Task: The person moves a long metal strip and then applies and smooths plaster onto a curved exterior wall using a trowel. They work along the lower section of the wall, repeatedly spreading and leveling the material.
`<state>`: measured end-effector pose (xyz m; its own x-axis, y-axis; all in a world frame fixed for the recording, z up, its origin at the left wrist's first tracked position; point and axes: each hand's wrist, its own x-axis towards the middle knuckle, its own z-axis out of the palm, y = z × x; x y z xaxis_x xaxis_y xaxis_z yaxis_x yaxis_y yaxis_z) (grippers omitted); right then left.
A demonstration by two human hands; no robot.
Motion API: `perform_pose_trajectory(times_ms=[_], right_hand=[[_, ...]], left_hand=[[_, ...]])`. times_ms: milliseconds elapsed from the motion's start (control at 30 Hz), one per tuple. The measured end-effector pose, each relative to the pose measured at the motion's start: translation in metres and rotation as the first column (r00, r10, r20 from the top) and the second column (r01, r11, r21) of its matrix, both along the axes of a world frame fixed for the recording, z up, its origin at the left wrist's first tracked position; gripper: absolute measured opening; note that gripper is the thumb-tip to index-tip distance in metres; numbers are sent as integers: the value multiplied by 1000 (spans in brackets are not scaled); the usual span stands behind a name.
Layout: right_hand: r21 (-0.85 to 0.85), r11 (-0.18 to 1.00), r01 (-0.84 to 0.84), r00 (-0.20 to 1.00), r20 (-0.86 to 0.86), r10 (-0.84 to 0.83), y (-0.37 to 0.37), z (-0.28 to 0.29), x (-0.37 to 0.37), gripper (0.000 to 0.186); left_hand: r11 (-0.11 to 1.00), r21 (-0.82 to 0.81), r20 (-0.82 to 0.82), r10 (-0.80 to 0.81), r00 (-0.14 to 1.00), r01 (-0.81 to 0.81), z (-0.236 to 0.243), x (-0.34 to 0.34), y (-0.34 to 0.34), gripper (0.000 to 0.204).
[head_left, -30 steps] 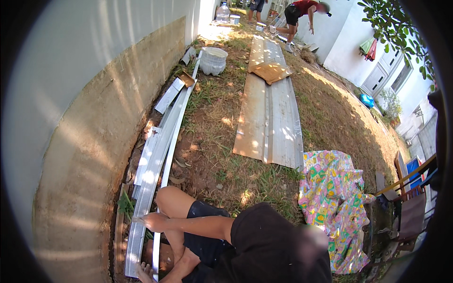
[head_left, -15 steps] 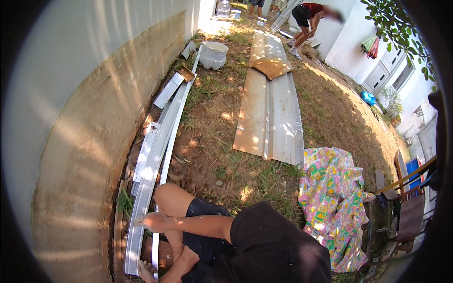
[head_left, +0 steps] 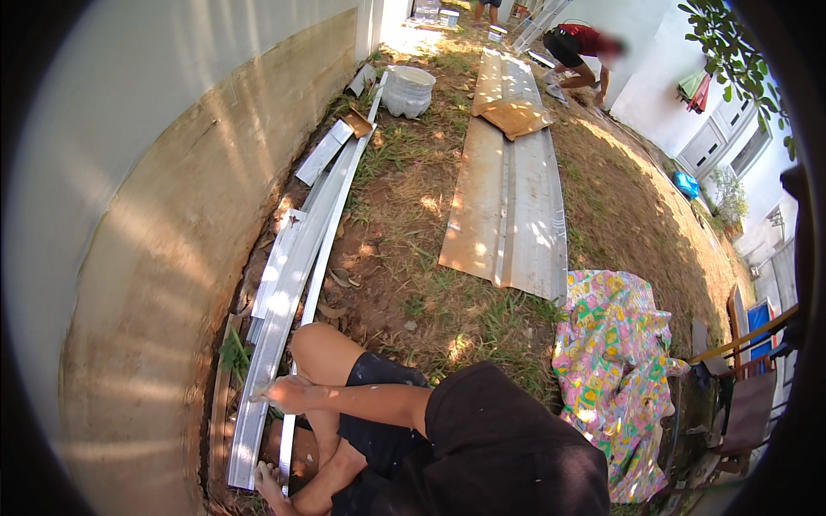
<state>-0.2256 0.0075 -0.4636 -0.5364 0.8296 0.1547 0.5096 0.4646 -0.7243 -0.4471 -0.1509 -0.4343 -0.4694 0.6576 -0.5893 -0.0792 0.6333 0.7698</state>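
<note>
Outdoor yard: patchy dry-grass ground (head_left: 413,232) alongside a pale wall with a stained tan lower band (head_left: 198,258), sun streaks across it. Main item is a long silver ribbed metal channel (head_left: 274,353) lying at the foot of that wall, left side of view. Long axis runs roughly along the wall: near end low at left, far end pointing up-frame and slightly right. Slim white metal strip (head_left: 323,261) runs beside it on the yard side, nearly parallel, reaching farther at the far end. Short white panel (head_left: 277,262) lies along its wall side.

Grip, right hand (head_left: 292,394): fingers drawn together, tips at the channel's surface partway up from the near end (can't tell if they pinch anything thin or just press). Grip, left hand (head_left: 272,488): at the channel's near end, by its yard-side edge, fingers a bit bent; can't tell if it's closed on the edge or only resting there.

Off to the right: long rusty-and-grey corrugated metal sheet (head_left: 473,215) with a flat brown packet (head_left: 512,118) on it, then a crumpled multicoloured patterned cloth (head_left: 615,378). Co-worker in a red top (head_left: 583,39) bends over beyond.
</note>
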Motion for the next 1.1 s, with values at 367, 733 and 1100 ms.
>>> perform_pose_trajectory(times_ms=[367, 733, 1100], right_hand=[[-94, 994, -56, 993, 102, 66, 2, 8, 3, 33], [-134, 991, 11, 991, 135, 7, -3, 28, 7, 32], [-183, 983, -25, 984, 168, 56, -3, 36, 13, 35]], left_hand=[[990, 30, -49, -136, 990, 137, -18, -10, -2, 31], [984, 11, -48, -180, 983, 180, -19, -10, -3, 29], [988, 25, -13, -151, 988, 151, -27, -13, -4, 25]])
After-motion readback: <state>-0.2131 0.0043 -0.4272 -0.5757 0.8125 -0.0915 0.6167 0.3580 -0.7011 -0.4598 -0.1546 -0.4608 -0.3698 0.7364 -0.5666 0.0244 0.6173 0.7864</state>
